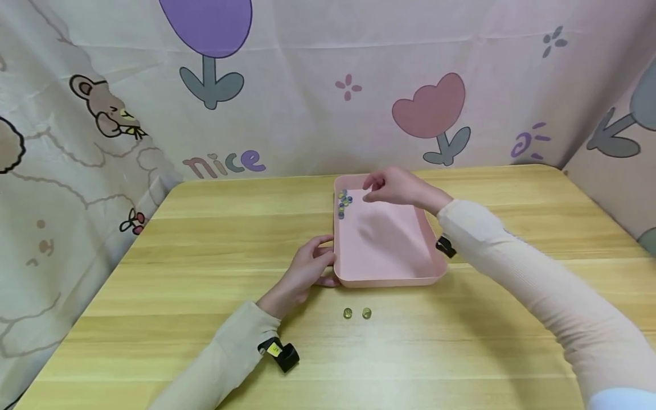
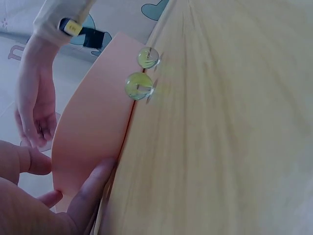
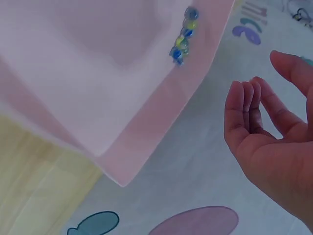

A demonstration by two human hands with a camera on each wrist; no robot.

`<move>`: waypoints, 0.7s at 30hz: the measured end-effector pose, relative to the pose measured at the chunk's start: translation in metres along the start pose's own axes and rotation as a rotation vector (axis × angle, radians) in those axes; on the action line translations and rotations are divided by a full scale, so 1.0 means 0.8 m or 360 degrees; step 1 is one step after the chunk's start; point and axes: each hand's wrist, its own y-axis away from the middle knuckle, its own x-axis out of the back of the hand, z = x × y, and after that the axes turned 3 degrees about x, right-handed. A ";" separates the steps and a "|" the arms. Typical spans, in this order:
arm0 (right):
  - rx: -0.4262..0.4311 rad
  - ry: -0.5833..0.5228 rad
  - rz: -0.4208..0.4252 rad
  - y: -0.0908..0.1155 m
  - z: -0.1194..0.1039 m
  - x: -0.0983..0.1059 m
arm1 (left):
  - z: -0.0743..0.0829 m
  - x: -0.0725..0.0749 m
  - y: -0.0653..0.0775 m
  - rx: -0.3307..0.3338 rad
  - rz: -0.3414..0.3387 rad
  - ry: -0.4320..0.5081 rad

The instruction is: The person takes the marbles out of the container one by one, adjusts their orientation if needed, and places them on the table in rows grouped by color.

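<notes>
A shallow pink tray (image 1: 389,239) stands on the table. My left hand (image 1: 307,265) grips its near left corner. In the left wrist view the thumb (image 2: 95,183) lies low along the tray's outer wall, with the other fingertips at its edge. Several glass marbles (image 1: 342,206), blue and yellow-green, lie in a line inside the tray against the left wall. Over the tray's far part hovers my right hand (image 1: 392,185), thumb and forefinger apart and nothing between them. Two more marbles, a left one (image 1: 348,313) and a right one (image 1: 367,313), sit on the table before the tray.
The wooden table (image 1: 215,228) reaches back to a patterned cloth (image 1: 307,85) that hangs behind it. Black wrist cameras are strapped over both sleeves, the left one (image 1: 279,353) low near the tabletop, the right one (image 1: 446,246) beside the tray's right wall.
</notes>
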 end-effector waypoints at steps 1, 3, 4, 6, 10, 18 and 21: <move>-0.0032 -0.0003 -0.0002 -0.004 0.001 -0.002 | -0.001 0.000 0.000 -0.0001 -0.0002 0.0005; -0.0055 0.0011 -0.0015 -0.011 0.004 -0.005 | -0.003 -0.001 -0.001 -0.0007 -0.0002 0.0020; -0.0059 0.0027 -0.0022 -0.014 0.006 -0.007 | -0.003 -0.001 -0.002 -0.0010 -0.0004 0.0029; -0.0040 0.0057 -0.0037 -0.023 0.009 -0.013 | -0.004 -0.001 -0.002 -0.0014 -0.0003 0.0048; 0.0008 0.0058 -0.0031 -0.038 0.015 -0.022 | -0.001 -0.001 -0.002 -0.0013 -0.0010 0.0058; -0.0004 -0.0007 0.0066 -0.064 0.020 -0.046 | -0.002 0.000 -0.002 -0.0025 -0.0014 0.0064; -0.0071 -0.0036 0.0076 -0.069 0.023 -0.057 | -0.003 0.000 -0.002 -0.0027 -0.0021 0.0058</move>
